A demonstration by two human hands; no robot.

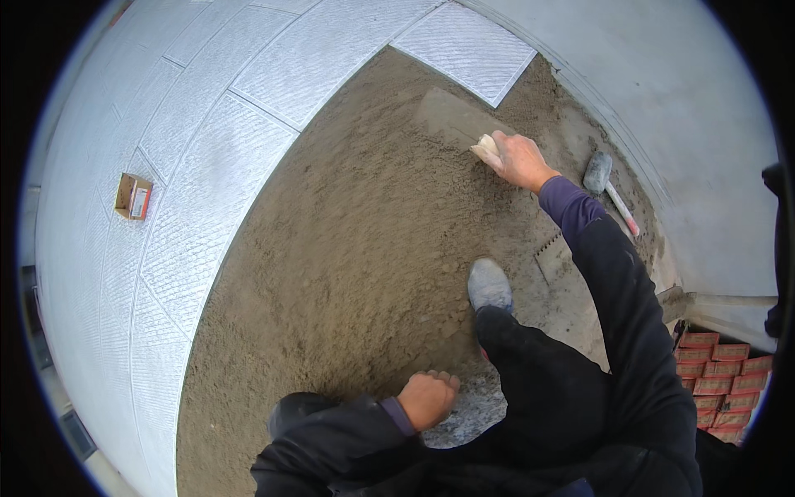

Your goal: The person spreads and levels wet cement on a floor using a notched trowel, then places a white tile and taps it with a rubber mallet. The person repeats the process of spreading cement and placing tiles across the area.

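My right hand (522, 159) is closed round the pale handle of a flat finishing trowel (455, 116). The trowel's wide blade, coated in grey-brown mortar, lies against the sandy mortar bed (356, 215), close to a corner of a ribbed light tile (465, 48). Low in the view, my left hand (429, 399) is curled into a fist beside my bent knee, over the near edge of the bed. I see nothing held in it. Right of my right forearm lies a mallet (598, 172) with a grey head and a white handle ending in red.
Laid ribbed tiles (207, 182) cover the left side, with a small open cardboard box (133, 197) on them. A pale wall (687, 108) bounds the right. Stacked red boxes (716, 377) stand at lower right. A toothed-edged plate (559, 257) lies near my shoe (489, 286).
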